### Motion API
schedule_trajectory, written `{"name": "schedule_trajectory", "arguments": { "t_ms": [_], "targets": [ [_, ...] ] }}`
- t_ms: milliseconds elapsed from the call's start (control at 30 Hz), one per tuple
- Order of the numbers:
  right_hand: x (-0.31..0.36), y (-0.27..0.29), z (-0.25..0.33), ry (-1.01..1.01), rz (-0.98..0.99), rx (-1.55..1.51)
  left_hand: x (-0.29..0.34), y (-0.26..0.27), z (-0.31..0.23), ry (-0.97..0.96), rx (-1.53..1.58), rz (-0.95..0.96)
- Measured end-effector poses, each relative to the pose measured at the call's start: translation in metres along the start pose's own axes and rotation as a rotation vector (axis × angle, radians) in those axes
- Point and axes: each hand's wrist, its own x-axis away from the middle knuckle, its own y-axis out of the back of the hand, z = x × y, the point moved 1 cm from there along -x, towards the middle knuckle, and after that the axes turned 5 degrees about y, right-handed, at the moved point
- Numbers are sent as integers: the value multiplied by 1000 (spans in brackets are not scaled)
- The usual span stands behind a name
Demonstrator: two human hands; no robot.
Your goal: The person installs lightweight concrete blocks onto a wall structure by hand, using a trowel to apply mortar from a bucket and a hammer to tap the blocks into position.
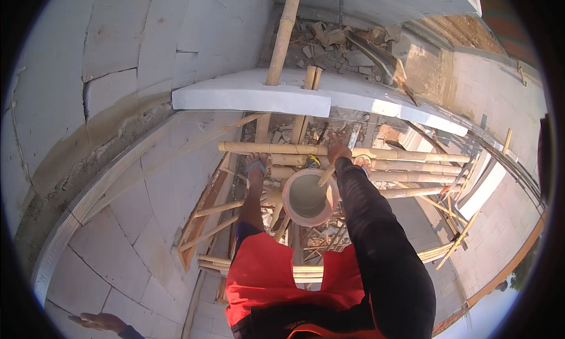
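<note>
My right hand [338, 152], at the end of a black sleeve, is closed just above the far rim of a round bucket [286, 193] of grey wet mortar [309, 196]. A pale stick [326, 175] slants from below this hand into the bucket. Beyond the fist a narrow whitish strip [354, 136] sticks up; whether it belongs to the same tool, I cannot tell. At the lower left my left hand [100, 321] is stretched out beside the pale block wall, fingers extended and holding nothing. The bucket sits between my feet on bamboo poles.
Bamboo poles [412, 166] form the scaffold under my sandalled feet, with gaps below. Ahead runs a white block ledge [253, 99], crossed by an upright pole [284, 33]. Rubble [335, 45] lies beyond it. A tall block wall [118, 98] rises at left.
</note>
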Motion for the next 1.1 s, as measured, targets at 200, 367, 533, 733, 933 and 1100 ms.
{"name": "schedule_trajectory", "arguments": {
  "t_ms": [200,367,533,733,933,1100],
  "targets": [
    [-42,-10,28,56,3,40,331,-132,-59,491,311,1164],
    [-46,-2,24,139,111,82,458,-174,-103,517,465,1312],
    [-38,5,19,186,126,153,480,-195,-127,493,447,1389],
    [-17,33,14,246,-13,69,481,-223,-137,570,425,1423],
    [9,67,24,280,-85,95,512,-292,-142,685,624,1318],
    [44,101,15,419,-304,109,500,-368,-173,1301,968,1230]
  ]
}}
